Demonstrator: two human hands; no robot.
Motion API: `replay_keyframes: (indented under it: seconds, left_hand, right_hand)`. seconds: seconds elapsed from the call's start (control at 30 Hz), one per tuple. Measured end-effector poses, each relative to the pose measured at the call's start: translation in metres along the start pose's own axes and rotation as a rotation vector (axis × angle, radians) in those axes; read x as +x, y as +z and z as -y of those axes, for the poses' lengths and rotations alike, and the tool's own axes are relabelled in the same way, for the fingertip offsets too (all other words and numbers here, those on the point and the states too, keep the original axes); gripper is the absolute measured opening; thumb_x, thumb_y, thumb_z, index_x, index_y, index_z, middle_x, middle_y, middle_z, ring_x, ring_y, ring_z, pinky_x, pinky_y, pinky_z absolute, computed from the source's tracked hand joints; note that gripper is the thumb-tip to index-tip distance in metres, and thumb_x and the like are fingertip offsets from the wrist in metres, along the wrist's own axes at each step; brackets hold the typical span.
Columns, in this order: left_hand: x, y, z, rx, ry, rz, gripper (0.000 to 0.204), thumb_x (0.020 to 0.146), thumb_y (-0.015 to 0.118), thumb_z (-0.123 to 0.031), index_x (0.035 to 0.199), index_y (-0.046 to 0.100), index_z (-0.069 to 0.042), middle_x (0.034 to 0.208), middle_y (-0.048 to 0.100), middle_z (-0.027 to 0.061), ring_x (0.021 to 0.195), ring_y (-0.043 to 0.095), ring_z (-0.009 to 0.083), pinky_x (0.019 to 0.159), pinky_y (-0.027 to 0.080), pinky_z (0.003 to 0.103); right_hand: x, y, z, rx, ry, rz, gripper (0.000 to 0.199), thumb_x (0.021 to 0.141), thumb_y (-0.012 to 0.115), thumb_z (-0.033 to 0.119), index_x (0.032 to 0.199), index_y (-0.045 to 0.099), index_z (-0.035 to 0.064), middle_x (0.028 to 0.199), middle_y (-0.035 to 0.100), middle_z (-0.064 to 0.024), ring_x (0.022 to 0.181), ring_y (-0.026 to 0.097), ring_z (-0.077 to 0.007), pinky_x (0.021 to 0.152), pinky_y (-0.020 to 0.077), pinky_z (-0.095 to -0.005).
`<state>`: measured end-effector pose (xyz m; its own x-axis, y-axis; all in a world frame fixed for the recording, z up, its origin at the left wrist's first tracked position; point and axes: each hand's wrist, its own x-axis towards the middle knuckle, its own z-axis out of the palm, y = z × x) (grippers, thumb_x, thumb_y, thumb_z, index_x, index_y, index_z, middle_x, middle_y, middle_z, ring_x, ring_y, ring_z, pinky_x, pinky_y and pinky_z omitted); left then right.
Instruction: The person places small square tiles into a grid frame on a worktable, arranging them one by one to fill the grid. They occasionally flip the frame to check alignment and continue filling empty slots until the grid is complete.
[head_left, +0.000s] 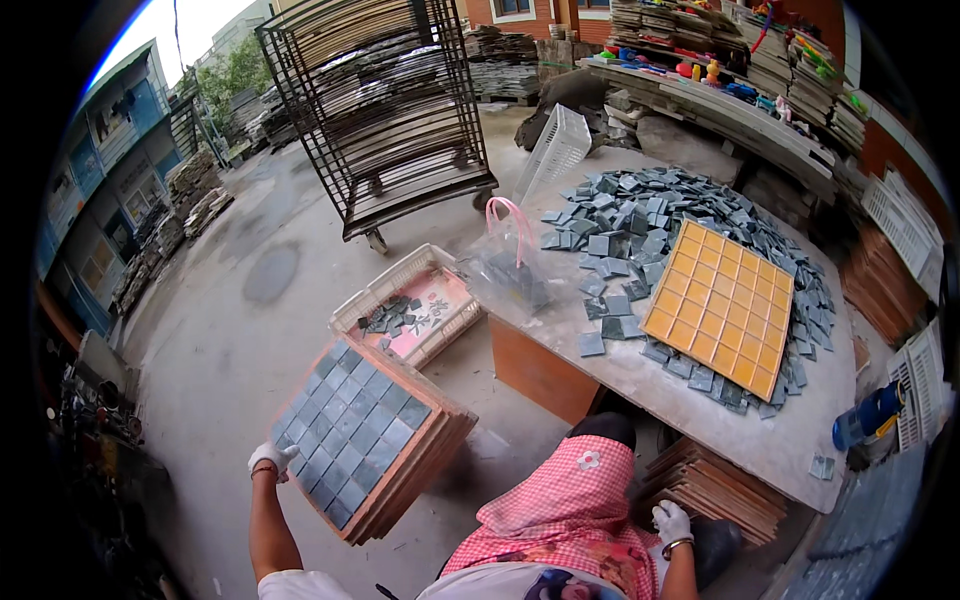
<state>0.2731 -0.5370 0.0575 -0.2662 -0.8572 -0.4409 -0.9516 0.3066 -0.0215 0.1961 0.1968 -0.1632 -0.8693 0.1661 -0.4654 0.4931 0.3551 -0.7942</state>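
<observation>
My left hand (270,460), in a white glove, touches the near left corner of a stack of reddish-brown trays (405,475) on the floor. The top tray is filled with a grid of grey-blue square tiles (350,430). My right hand (670,522), also gloved, hangs low by my side next to a stack of flat brown boards (720,485) under the table; it holds nothing that I can see. A red-and-white checked cloth (570,505) covers my lap and knee between the hands.
A grey table (690,400) carries a heap of loose grey-blue tiles (650,215) and an empty orange grid tray (722,305). A white crate (415,300) with some tiles sits on the floor. A metal wheeled rack (390,110) stands behind, with a clear bag (510,265) and a blue bottle (865,415) on the table.
</observation>
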Motion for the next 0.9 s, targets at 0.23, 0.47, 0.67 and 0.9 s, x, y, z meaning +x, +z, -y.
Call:
replay_keyframes:
  seconds: [0.23, 0.47, 0.67, 0.9]
  left_hand:
    - [-0.098, 0.066, -0.207, 0.158, 1.566, -0.465, 0.062, 0.072, 0.07, -0.048, 0.116, 0.057, -0.006, 0.122, 0.056, 0.0143, 0.118, 0.048, 0.0337, 0.099, 0.036, 0.045]
    - [-0.192, 0.133, -0.325, -0.214, 1.816, 0.073, 0.044, 0.08, 0.07, -0.034, 0.113, 0.062, -0.007, 0.116, 0.062, 0.0137, 0.109, 0.057, 0.0308, 0.093, 0.046, 0.039]
    - [-0.28, 0.195, -0.503, -0.575, 1.726, -0.182, 0.059, 0.085, 0.063, -0.031, 0.132, 0.043, -0.004, 0.133, 0.048, 0.0193, 0.115, 0.052, 0.0371, 0.093, 0.045, 0.043]
    - [-0.283, 0.194, -0.591, -0.503, 1.331, 0.405, 0.051, 0.079, 0.072, -0.032, 0.116, 0.058, -0.001, 0.103, 0.067, 0.0162, 0.088, 0.066, 0.029, 0.078, 0.051, 0.037]
  right_hand:
    - [0.007, 0.008, -0.023, -0.318, -0.17, -0.036, 0.041, 0.085, 0.062, 0.025, 0.114, 0.059, -0.0045, 0.081, 0.067, -0.0111, 0.065, 0.062, -0.016, 0.06, 0.0505, -0.0296]
    - [-0.02, -0.006, 0.073, 0.58, -0.216, 0.011, 0.025, 0.09, 0.06, 0.007, 0.112, 0.059, -0.0058, 0.098, 0.066, -0.0113, 0.087, 0.065, -0.0163, 0.078, 0.0536, -0.0289]
    - [0.0, -0.03, 0.155, 0.656, -0.394, -0.204, 0.024, 0.093, 0.056, 0.007, 0.112, 0.059, -0.0074, 0.1, 0.066, -0.0141, 0.087, 0.066, -0.0183, 0.08, 0.0546, -0.0307]
    - [-0.045, -0.039, 0.097, 0.645, -0.307, -0.258, 0.028, 0.092, 0.057, 0.01, 0.118, 0.056, -0.0015, 0.099, 0.065, -0.013, 0.086, 0.065, -0.0227, 0.076, 0.0552, -0.0345]
